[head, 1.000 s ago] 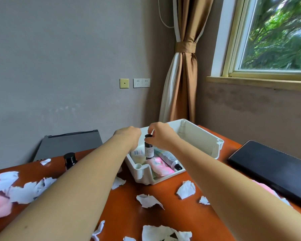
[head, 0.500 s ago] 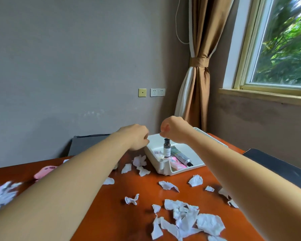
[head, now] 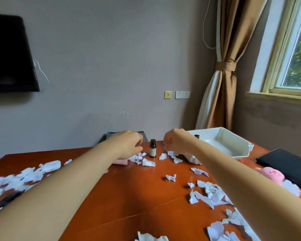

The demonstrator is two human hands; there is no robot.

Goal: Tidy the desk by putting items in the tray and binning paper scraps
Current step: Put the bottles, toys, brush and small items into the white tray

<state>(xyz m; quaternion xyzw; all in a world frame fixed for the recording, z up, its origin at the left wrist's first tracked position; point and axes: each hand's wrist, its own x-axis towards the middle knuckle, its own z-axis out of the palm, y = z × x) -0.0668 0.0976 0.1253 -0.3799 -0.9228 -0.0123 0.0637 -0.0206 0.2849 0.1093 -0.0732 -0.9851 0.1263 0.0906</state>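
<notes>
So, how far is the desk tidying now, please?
Done: little; only a dark bottle top shows inside the tray. In hand: the left hand and right hand hover beside the brown bottle on the desk; neither clearly holds anything. Remaining: that bottle, the pink plush, and all paper scraps.

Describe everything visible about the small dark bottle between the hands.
The small dark bottle stands upright on the desk, outside the white tray. It looks like brown glass or plastic, with a black cap and a pale label whose print is unreadable. It sits between the left hand and right hand; neither touches it. Torn paper scraps lie near its base.
</notes>
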